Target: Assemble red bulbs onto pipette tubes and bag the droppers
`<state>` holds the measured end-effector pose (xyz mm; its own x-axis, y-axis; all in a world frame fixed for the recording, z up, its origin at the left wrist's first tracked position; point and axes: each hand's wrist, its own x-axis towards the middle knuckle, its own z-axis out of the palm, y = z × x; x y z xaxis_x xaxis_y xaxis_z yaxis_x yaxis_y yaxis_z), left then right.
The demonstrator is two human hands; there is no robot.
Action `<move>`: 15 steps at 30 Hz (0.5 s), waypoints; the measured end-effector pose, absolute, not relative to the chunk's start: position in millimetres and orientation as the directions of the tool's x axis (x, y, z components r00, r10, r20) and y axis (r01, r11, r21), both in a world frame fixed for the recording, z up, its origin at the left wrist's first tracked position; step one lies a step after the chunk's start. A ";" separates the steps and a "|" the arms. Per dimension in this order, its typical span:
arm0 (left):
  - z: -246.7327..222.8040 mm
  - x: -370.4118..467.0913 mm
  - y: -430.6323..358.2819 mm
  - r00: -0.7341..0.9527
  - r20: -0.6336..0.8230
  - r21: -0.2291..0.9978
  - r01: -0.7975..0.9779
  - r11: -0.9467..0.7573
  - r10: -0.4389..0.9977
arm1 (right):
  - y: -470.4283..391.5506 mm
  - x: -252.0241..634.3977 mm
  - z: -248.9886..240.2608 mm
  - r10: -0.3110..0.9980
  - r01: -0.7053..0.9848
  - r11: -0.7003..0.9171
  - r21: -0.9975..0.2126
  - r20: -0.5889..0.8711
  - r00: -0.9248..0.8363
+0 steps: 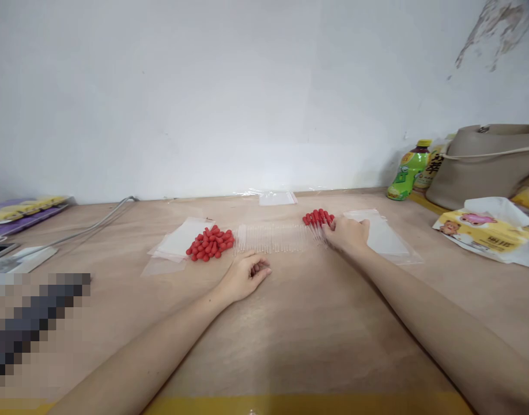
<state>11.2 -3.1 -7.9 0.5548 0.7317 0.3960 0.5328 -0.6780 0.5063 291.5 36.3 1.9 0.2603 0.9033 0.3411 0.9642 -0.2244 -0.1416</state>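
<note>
The right hand (pixel 348 231) has its fingers drawn together at the red-tipped tubes (pixel 318 218); whether they grip one, I cannot tell. The left hand (pixel 247 274) lies half open beside the clear tubes (pixel 275 238), near the loose red bulbs (pixel 210 243). A tipped tube is probably being laid down; releasing it calls for gentle fingers. Print on the green bottle (pixel 405 176) and yellow wrapper (pixel 484 227) is unreadable

One left hand (pixel 246 275), one right hand (pixel 349 230), two red bulb clusters (pixel 209 243), one clear tube row (pixel 273 238).
</note>
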 end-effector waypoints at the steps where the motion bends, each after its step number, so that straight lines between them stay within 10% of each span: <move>1: -7.6 11.3 -3.4 0.556 0.394 0.505 0.535 -0.678 0.732 | 35.9 291.0 2.3 0.900 0.965 -0.219 -0.144 0.352 0.256; 15: -7.7 10.8 -3.5 0.568 0.384 0.486 0.546 -0.682 0.728 | 34.7 243.7 8.7 0.953 0.991 -0.097 -0.088 0.278 0.117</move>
<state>10.8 -3.5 -7.7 0.5680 0.7280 0.3838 0.5464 -0.6823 0.4856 243.7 34.7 8.7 0.1174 0.9534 0.2779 0.9915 -0.0966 -0.0877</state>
